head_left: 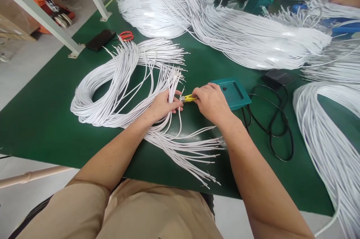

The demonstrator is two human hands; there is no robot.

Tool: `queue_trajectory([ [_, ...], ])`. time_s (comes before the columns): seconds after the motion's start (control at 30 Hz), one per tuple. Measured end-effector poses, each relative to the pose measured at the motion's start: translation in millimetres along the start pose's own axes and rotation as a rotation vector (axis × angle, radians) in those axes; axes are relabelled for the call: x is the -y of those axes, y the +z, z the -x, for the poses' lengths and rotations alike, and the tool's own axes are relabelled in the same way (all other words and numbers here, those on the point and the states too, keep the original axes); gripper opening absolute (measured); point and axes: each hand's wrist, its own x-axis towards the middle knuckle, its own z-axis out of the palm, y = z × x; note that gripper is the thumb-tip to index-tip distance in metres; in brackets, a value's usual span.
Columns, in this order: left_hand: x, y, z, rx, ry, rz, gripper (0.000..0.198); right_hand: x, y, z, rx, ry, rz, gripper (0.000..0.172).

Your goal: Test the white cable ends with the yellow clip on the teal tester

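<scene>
Thin white cables (172, 86) are held by left hand (162, 106), yellow-handled pliers (189, 98) at three o'clock by right hand (209, 100), many ends seemingly pending.

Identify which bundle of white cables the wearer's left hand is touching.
The looped bundle on the left: the left hand holds some of its strands, while the back bundles and far-right bundle lie apart from it.

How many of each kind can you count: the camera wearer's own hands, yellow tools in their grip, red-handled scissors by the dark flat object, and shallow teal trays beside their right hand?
Hands: 2 (left hand, right hand)
Yellow tool: 1
Red-handled scissors: 1
Shallow teal tray: 1
Total: 5
</scene>
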Motion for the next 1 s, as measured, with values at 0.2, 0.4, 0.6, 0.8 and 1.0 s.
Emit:
queue_trajectory([
  [0.2, 4.9, 1.5, -1.1, -0.048, 0.002, -0.078, 0.041, -1.0, -0.8, -2.8, -0.027, 0.018, -0.026, 0.017],
  [0.4, 11.2, 4.0, -1.2, -0.092, 0.036, -0.159, 0.037, -0.4, 4.1, -3.7, -0.056, 0.037, -0.05, 0.016],
  [0.6, 10.6, 4.4, -1.0, -0.086, 0.014, -0.169, 0.041, -1.5, 1.4, 7.0, -0.147, 0.085, -0.002, 0.018],
  [0.8, 7.3, 0.1, -2.9, -0.056, -0.067, -0.093, 0.044, -8.5, 9.1, 21.1, -0.293, 0.4, 0.145, 0.047],
  [1.0, -4.9, -10.1, 4.9, -0.042, 0.014, -0.092, 0.049, -11.5, 8.2, 21.8, -0.287, 0.393, 0.027, 0.046],
])
